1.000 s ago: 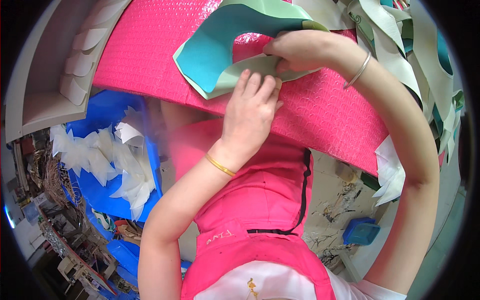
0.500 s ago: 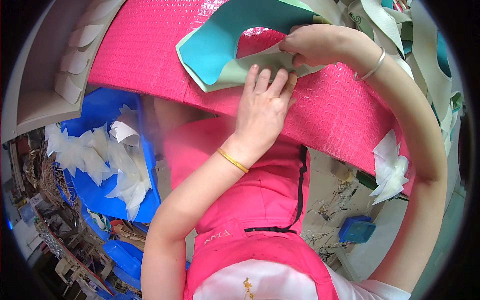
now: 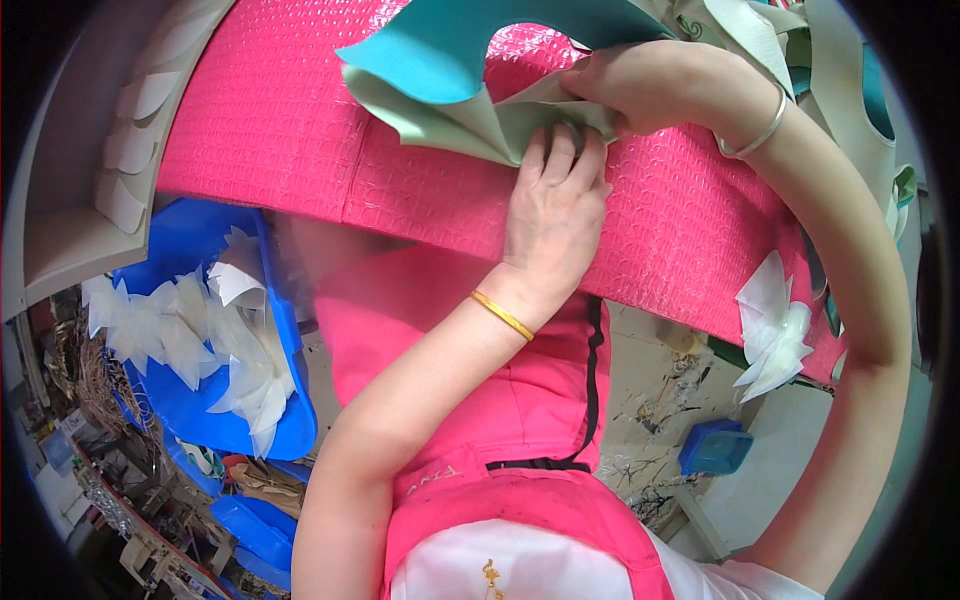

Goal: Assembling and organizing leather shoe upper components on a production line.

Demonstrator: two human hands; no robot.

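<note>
A curved, U-shaped piece that looks like a shoe upper [image 3: 425, 55] is in both my hands above the pink-covered bench. One face is teal and the other pale green; its near edge is buckled into folds. My left hand [image 3: 555, 210] is closed, its curled fingers gripping the pale green near edge. My right hand [image 3: 660, 85] reaches round from the right and closes on the same piece close by. The fingertips of the right hand are partly hidden behind the material.
Pink textured sheeting [image 3: 260, 140] covers the bench. A blue bin [image 3: 285, 400] with white peeled scraps [image 3: 185, 315] stands at left, below a grey shelf [image 3: 90, 240] with white tabs. More scraps [image 3: 775, 325] cling to the bench's right edge. Similar pieces [image 3: 845, 110] lie at far right.
My left hand has gone from spread fingers on the piece to a curled grip, moving slightly right. The near part of the piece has crumpled and lifted, and its teal face has shifted away.
</note>
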